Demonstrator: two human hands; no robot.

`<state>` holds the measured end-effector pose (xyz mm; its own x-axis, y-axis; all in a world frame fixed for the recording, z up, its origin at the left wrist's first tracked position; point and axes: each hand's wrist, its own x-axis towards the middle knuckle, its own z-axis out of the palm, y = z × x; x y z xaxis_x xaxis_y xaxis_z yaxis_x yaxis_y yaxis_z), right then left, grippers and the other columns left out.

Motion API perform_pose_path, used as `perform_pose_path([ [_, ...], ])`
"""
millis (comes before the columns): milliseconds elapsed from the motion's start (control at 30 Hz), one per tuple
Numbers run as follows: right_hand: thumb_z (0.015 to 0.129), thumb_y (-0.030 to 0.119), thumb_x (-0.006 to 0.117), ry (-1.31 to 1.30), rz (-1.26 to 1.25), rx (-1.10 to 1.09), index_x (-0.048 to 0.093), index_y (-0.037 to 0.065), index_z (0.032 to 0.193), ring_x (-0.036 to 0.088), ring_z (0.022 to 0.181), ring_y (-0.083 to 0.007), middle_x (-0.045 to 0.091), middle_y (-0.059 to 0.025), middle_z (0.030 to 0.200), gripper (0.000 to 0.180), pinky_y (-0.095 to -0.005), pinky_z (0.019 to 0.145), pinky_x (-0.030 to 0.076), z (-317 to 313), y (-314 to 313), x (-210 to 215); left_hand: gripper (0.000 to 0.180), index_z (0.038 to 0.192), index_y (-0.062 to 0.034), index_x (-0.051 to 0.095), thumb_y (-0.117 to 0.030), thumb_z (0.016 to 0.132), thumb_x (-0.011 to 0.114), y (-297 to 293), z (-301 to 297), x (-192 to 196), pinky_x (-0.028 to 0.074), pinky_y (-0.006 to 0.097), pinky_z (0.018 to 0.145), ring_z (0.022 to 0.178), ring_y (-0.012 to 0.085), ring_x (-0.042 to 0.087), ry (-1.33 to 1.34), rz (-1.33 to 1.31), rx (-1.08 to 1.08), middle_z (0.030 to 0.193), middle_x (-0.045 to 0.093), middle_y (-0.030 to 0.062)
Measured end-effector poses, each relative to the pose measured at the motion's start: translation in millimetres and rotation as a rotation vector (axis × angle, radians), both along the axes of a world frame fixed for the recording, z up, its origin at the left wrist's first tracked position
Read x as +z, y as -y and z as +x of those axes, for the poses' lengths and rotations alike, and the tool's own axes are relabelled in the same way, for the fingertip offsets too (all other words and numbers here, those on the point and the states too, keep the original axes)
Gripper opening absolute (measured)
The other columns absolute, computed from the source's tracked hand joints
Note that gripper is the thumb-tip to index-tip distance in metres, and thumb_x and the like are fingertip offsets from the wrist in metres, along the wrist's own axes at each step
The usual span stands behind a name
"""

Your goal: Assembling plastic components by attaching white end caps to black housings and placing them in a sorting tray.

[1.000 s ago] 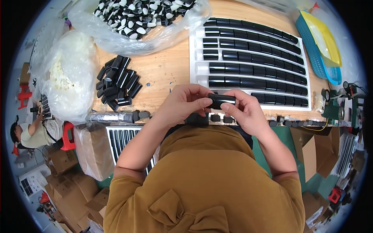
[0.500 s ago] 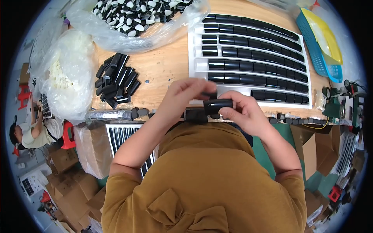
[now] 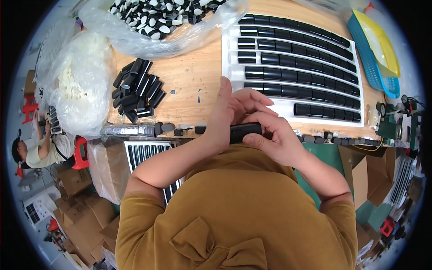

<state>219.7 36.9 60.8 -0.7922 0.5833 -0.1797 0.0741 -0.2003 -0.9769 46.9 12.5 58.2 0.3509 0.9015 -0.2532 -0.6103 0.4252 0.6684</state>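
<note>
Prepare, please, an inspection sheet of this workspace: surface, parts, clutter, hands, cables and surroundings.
Surface: wooden tabletop, small dark marks.
Parts: loose black cylinders piled at left; white tray with rows of black cylinders.
Clutter: clear plastic bag of black and white pieces; yellow basket, blue basket at right.
Hands: right hand grips a black cylinder; left hand open at its left end.
Cables: yellow cable near the right front edge.
Surroundings: co-worker, cardboard boxes, red stool.

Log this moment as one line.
right hand: holding glossy black tube | left hand: open, beside tube's end | white rectangular tray: partly filled
</note>
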Motion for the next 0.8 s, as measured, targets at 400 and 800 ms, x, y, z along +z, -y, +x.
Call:
perform_pose_path([
  [400, 0.077, 0.007, 0.079, 0.506, 0.361, -0.382, 0.059, 0.004, 0.100, 0.045, 0.060, -0.0057, 0.053, 0.0018, 0.074, 0.032, -0.0214, 0.055, 0.041, 30.1, -38.7, -49.1, 0.032, 0.104, 0.0029, 0.062, -0.023, 0.100, 0.043, -30.6, -64.9, -22.4, 0.049, 0.036, 0.089, 0.100, 0.0223, 0.063, -0.589, 0.145, 0.780, 0.104, 0.066, 0.0167],
  [800, 0.078, 0.008, 0.076, 0.543, 0.900, -0.481, 0.069, -0.001, 0.097, 0.062, 0.074, -0.0215, 0.060, -0.0104, 0.089, 0.022, -0.0310, 0.062, 0.052, 36.7, -21.0, -48.6, 0.013, 0.098, -0.0015, 0.067, -0.012, 0.092, 0.062, -103.0, -147.2, -44.6, 0.050, 0.027, 0.076, 0.088, 0.0118, 0.064, -1.152, 0.394, 1.008, 0.093, 0.069, 0.0045],
])
